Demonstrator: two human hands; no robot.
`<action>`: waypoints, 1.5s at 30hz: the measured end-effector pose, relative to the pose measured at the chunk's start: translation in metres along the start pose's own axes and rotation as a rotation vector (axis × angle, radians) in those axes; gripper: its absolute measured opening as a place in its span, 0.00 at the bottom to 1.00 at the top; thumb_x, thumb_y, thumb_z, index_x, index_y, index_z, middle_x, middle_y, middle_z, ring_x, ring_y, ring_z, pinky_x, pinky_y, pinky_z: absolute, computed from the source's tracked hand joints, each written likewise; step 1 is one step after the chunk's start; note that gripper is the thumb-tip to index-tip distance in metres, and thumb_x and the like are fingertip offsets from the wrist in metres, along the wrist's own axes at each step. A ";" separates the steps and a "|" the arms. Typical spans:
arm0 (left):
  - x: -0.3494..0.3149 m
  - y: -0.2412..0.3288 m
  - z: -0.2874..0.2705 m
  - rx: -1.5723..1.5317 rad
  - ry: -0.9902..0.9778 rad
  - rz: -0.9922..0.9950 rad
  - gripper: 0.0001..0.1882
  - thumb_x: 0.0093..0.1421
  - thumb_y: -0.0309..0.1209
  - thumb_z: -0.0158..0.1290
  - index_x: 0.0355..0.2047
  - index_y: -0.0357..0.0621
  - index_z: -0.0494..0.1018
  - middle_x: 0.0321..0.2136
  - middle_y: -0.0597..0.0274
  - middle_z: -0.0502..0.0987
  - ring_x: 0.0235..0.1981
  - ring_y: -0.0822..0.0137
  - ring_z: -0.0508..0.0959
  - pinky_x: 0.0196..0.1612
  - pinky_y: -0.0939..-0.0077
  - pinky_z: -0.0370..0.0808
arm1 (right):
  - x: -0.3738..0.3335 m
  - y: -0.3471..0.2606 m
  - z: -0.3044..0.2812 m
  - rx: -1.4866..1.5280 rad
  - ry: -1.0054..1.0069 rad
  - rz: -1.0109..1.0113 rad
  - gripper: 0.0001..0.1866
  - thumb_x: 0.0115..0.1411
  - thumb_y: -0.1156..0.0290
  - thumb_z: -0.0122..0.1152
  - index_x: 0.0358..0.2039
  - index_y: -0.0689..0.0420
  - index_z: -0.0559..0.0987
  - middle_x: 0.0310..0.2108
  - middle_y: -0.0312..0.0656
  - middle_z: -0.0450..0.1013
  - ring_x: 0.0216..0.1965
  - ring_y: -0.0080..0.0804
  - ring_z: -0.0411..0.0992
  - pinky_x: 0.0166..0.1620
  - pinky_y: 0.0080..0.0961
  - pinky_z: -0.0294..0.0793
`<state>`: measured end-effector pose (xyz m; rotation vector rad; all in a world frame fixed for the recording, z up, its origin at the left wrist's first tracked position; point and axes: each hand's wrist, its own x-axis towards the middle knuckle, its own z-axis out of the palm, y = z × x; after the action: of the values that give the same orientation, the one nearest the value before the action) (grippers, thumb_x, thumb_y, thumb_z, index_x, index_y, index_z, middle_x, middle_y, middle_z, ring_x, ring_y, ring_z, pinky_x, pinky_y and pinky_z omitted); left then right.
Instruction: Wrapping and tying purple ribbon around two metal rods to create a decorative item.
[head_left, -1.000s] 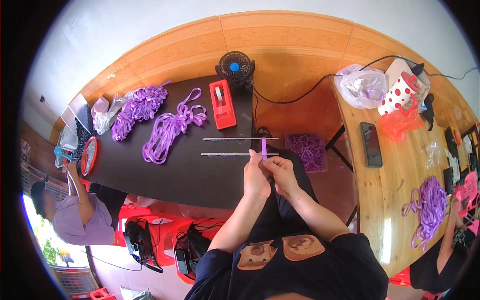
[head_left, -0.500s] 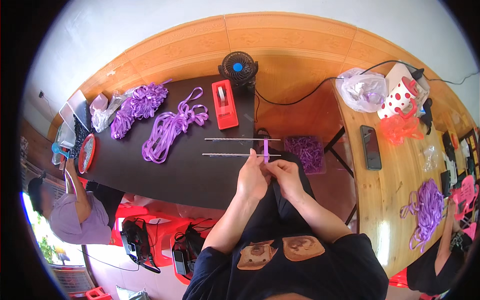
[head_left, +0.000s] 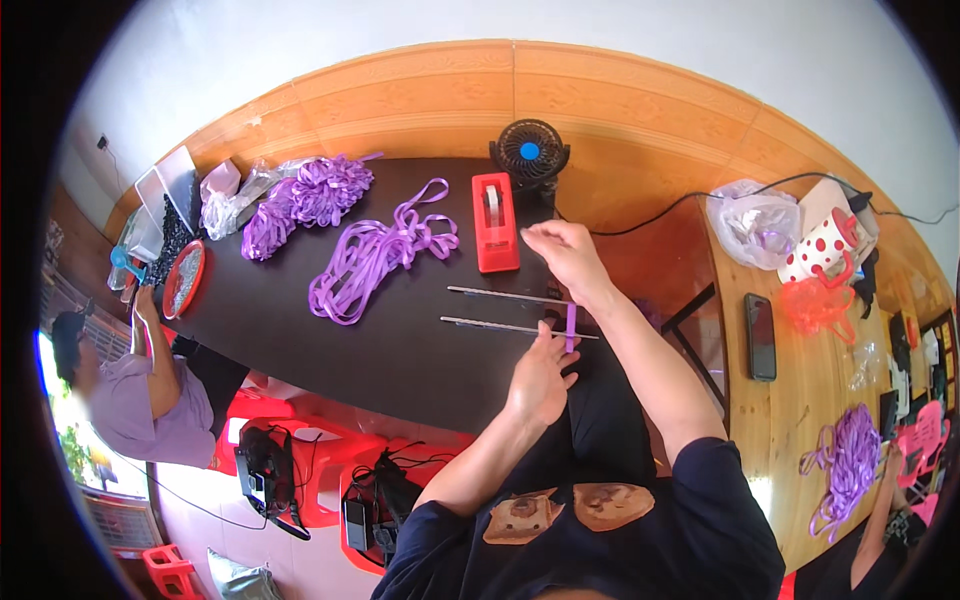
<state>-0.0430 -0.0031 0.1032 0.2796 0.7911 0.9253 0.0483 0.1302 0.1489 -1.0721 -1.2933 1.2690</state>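
Nearest the viewer, the left hand (head_left: 540, 378) rests at the near edge of the dark surface (head_left: 300, 330), its fingers (head_left: 556, 342) closed on the lower end of a short purple ribbon strip (head_left: 571, 326), which stands up across the nearer of two thin metal rods (head_left: 515, 327); pinching it there seems meant to keep the strip taut and in place against the rod. The second rod (head_left: 505, 295) lies just beyond, roughly parallel, both slender, straight and pale grey against the matt black top. The right hand (head_left: 565, 255) hovers farther out, fingers spread loosely and holding nothing, just beside a red tape dispenser (head_left: 494, 222), a blocky plastic body with a pale roll set in it, standing within easy reach. To its left a loose tangle of flat, glossy purple ribbon (head_left: 375, 255) sprawls over the surface, and farther left a denser heap of curled purple ribbon (head_left: 315, 195) sits beside crumpled clear plastic bags (head_left: 228, 195). Behind the dispenser a small black desk fan (head_left: 529, 152) with a blue hub faces the seat. At the far left end another person's arm (head_left: 160, 350) reaches toward a round red dish (head_left: 184, 278). Off to the right, on a wooden bench, lie a dark phone (head_left: 761, 336) and a white mug with red dots (head_left: 826, 247).
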 end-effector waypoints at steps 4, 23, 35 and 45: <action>-0.002 0.000 0.002 0.052 0.010 0.009 0.36 0.62 0.60 0.38 0.53 0.38 0.64 0.52 0.58 0.68 0.52 0.60 0.62 0.55 0.59 0.53 | 0.034 0.012 0.025 -0.201 0.071 0.130 0.18 0.52 0.60 0.66 0.18 0.64 0.78 0.18 0.37 0.72 0.21 0.20 0.66 0.26 0.24 0.65; 0.002 -0.001 0.001 0.033 -0.017 0.041 0.24 0.66 0.55 0.36 0.40 0.50 0.70 0.40 0.68 0.71 0.45 0.68 0.65 0.47 0.65 0.56 | 0.009 -0.002 0.058 0.193 0.117 0.071 0.06 0.54 0.77 0.62 0.21 0.62 0.77 0.21 0.32 0.70 0.21 0.15 0.63 0.25 0.17 0.60; -0.005 0.002 0.007 0.002 -0.027 0.061 0.24 0.68 0.54 0.33 0.44 0.52 0.70 0.43 0.73 0.73 0.44 0.73 0.67 0.45 0.68 0.57 | 0.009 0.048 0.045 -0.198 0.225 0.194 0.08 0.49 0.68 0.67 0.21 0.59 0.80 0.42 0.45 0.72 0.49 0.41 0.65 0.47 0.40 0.64; -0.001 -0.004 -0.001 0.028 -0.029 0.033 0.36 0.62 0.61 0.38 0.53 0.39 0.64 0.53 0.58 0.67 0.53 0.59 0.62 0.55 0.57 0.55 | -0.013 0.017 -0.044 -0.399 -0.252 -0.123 0.07 0.51 0.71 0.62 0.20 0.61 0.78 0.42 0.50 0.73 0.49 0.39 0.68 0.48 0.37 0.64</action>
<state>-0.0415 -0.0063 0.1004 0.3301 0.7753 0.9397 0.0926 0.1242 0.1291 -1.1076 -1.8317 1.1032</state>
